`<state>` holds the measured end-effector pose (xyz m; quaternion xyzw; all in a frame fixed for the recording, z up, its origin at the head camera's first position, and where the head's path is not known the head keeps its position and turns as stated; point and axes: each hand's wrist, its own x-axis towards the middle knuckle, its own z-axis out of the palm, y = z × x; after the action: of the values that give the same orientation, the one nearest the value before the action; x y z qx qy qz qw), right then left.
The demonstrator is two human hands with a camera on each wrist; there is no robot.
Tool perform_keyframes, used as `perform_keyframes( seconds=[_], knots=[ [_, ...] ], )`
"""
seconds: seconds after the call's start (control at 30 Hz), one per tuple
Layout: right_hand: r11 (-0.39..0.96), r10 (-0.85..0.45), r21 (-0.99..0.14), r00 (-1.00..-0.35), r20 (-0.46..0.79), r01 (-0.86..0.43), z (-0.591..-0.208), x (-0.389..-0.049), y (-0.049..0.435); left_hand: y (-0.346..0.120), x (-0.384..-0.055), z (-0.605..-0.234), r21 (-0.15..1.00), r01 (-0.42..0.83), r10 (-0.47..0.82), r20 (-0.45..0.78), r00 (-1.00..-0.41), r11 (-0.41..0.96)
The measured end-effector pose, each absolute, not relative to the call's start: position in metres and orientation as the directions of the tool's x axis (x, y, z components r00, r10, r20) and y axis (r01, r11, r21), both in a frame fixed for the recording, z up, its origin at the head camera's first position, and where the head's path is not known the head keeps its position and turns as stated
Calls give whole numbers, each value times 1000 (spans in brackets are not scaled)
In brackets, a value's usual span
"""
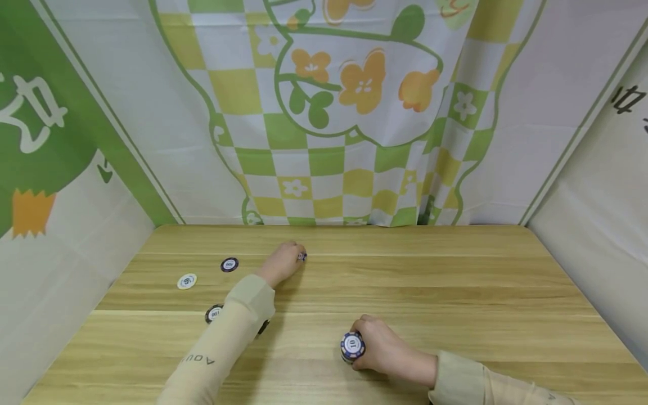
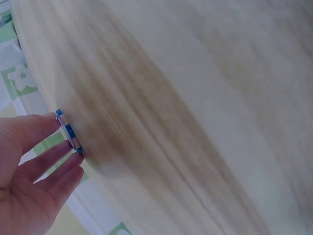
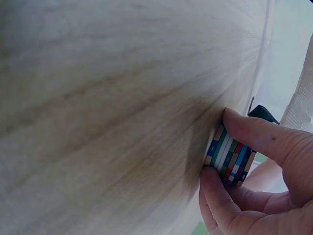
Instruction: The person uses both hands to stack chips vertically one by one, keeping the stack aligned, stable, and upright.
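Note:
Near the back of the wooden table, my left hand (image 1: 282, 263) pinches a single blue-and-white poker chip (image 2: 69, 131) by its edges between thumb and fingers. The chip is tilted in the left wrist view, close over the wood. My right hand (image 1: 379, 344) grips a short stack of poker chips (image 1: 352, 345) at the front middle, thumb on one side and fingers on the other. The top chip is blue and cream and reads 10. In the right wrist view the stack (image 3: 230, 155) shows blue, green, white and red edges.
Left of my left arm lie a white chip (image 1: 187, 281), a dark purple chip (image 1: 230, 264) and a black chip (image 1: 214, 313) partly covered by the sleeve. A patterned curtain (image 1: 329, 169) hangs behind the table's back edge. Fabric walls stand at both sides.

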<state>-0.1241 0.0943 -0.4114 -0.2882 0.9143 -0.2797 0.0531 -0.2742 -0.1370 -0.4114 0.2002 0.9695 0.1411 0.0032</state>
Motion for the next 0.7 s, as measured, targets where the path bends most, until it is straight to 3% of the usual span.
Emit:
perform_keyframes(
  seconds=[0.7],
  knots=[
    [677, -551, -553, -833, 55, -485, -410, -123, 94, -134, -276, -413, 230, 397, 391, 70, -917, 889]
  ],
)
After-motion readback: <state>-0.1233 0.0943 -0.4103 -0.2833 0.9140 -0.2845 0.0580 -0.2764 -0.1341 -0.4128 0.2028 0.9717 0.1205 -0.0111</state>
